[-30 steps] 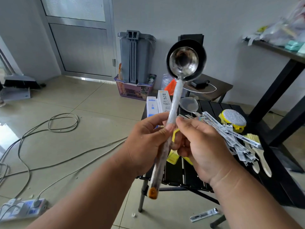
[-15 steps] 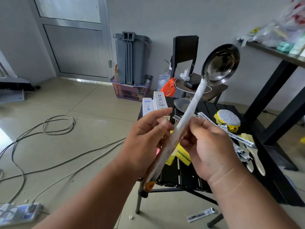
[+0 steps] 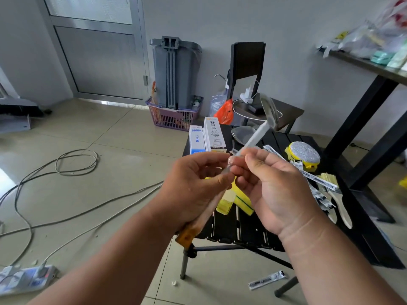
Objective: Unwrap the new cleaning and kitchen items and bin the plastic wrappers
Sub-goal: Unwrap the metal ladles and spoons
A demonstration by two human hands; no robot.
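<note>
A steel ladle (image 3: 257, 134) in a clear plastic sleeve slants over the small black folding table (image 3: 242, 227), bowl up and tilted away, blurred by motion. My left hand (image 3: 196, 190) grips its lower handle; the orange handle tip (image 3: 186, 236) sticks out below my palm. My right hand (image 3: 273, 188) pinches the wrapped handle just above the left one. A grey bin (image 3: 174, 71) stands against the far wall.
On the table lie two white boxes (image 3: 208, 136), yellow sponges (image 3: 237, 201), a yellow scrubber (image 3: 302, 154), wooden brushes (image 3: 337, 201) and several printed packets. Cables (image 3: 66, 164) and a power strip (image 3: 24, 278) lie on the floor at left. A black desk (image 3: 374, 69) stands at right.
The ladle has swung from upright to slanting right and away, its bowl dropping lower and turning edge-on. Both hands stay on the handle, with the right fingers now pinching the wrapper.
</note>
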